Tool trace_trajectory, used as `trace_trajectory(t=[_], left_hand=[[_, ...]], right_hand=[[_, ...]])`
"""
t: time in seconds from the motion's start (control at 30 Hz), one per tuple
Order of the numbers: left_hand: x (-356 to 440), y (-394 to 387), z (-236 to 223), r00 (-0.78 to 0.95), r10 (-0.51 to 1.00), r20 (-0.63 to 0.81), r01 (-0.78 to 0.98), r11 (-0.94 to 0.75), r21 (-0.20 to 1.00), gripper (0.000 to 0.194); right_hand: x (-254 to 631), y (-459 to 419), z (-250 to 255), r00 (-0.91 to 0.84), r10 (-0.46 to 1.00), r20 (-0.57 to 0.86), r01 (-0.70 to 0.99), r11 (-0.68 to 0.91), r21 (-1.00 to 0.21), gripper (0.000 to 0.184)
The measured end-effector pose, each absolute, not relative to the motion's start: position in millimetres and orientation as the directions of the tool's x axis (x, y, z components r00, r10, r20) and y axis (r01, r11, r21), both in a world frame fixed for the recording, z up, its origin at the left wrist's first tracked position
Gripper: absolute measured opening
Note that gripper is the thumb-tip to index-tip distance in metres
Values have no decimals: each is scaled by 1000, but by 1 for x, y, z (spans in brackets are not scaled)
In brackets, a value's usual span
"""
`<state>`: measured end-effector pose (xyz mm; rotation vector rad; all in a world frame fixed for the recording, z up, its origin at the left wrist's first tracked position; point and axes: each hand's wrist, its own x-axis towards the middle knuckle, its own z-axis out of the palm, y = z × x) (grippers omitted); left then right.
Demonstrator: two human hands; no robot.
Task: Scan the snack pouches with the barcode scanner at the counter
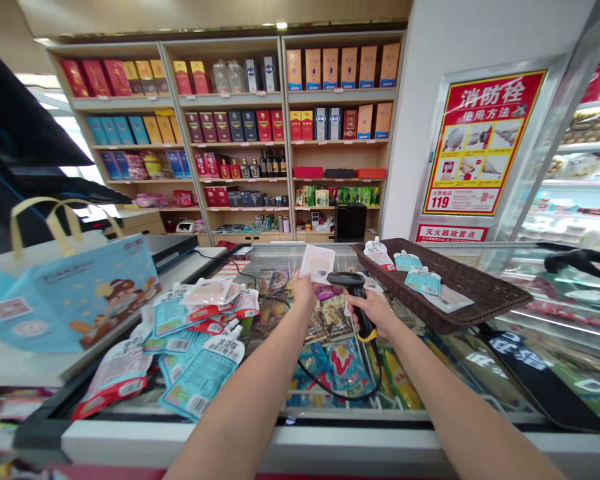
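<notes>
At a shop's glass-topped freezer (130, 437), the left hand (304, 293) pinches a flat pale packet (317, 262) upright by its lower edge, apparently to present its printed face to the scanner (356, 287) just beside it, gripped by the handle in the right hand (377, 315). A pile of pouches (205, 373) at left and a wicker basket (463, 270) at right likely keep two groups apart.

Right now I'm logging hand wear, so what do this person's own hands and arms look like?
The left hand and right hand are ungloved. Both forearms are bare to the picture's edge: no sleeve, watch or bracelet shows. Rings are too small to tell.
</notes>
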<state>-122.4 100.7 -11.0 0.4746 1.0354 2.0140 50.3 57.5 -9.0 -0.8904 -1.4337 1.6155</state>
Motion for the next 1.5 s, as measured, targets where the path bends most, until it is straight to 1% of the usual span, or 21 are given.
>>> trace_trajectory(t=[0.1, 0.2, 0.3, 0.4, 0.47, 0.53, 0.6, 0.73, 0.83, 0.9, 1.0, 1.07, 1.17, 1.27, 1.37, 1.43, 1.5], left_hand=[[-153, 87, 3, -642, 766, 35, -386, -362, 848, 42], [-196, 66, 10, -714, 693, 102, -254, -391, 885, 44], [-244, 41, 14, -773, 613, 161, -110, -380, 918, 45], [-288, 14, 16, -831, 506, 232, 75, -311, 947, 45], [-312, -4, 18, -855, 430, 290, 216, -212, 953, 45], [-331, -21, 19, -856, 384, 347, 334, -102, 937, 48], [-344, -34, 19, -836, 375, 401, 420, -32, 907, 54], [-354, -49, 17, -788, 329, 520, 560, 34, 828, 63], [-349, -51, 20, -740, 289, 607, 650, 80, 755, 61], [-339, -48, 23, -692, 306, 654, 701, 69, 709, 56], [-315, -33, 26, -628, 355, 692, 739, -5, 673, 49], [-294, -17, 23, -587, 408, 699, 744, -68, 665, 44], [-252, 13, 12, -515, 527, 676, 738, -129, 662, 38], [-201, 44, 0, -428, 678, 598, 739, -119, 664, 33], [-146, 70, -7, -309, 818, 484, 758, -95, 645, 27], [-112, 85, -9, -240, 885, 398, 772, -75, 631, 22], [-82, 99, -10, -206, 927, 314, 788, -33, 615, 24]], right_hand=[[30, 53, 0, -487, 873, -19, -96, -75, -993, 34], [2, 47, 8, -525, 851, -23, -98, -87, -991, 31], [-33, 40, 12, -577, 816, -20, -120, -109, -987, 30], [-72, 30, 11, -640, 768, -17, -130, -130, -983, 31], [-96, 21, 11, -677, 736, -16, -130, -141, -981, 30], [-116, 11, 10, -705, 709, -23, -125, -156, -980, 30], [-129, 3, 10, -719, 694, -33, -113, -163, -980, 29], [-141, -5, 9, -727, 686, -36, -90, -147, -985, 28], [-138, -3, 10, -722, 690, -49, -80, -154, -985, 28], [-132, 0, 11, -710, 702, -53, -84, -158, -984, 28], [-118, 9, 12, -682, 730, -31, -115, -149, -982, 27], [-103, 16, 11, -653, 757, -17, -142, -145, -979, 27], [-73, 29, 9, -593, 805, -9, -177, -141, -974, 32], [-34, 44, 7, -519, 855, 7, -194, -110, -975, 32], [10, 61, 5, -437, 899, 27, -194, -65, -979, 32], [37, 71, 5, -378, 925, 49, -201, -30, -979, 33], [60, 79, 5, -316, 945, 77, -212, 8, -977, 36]])
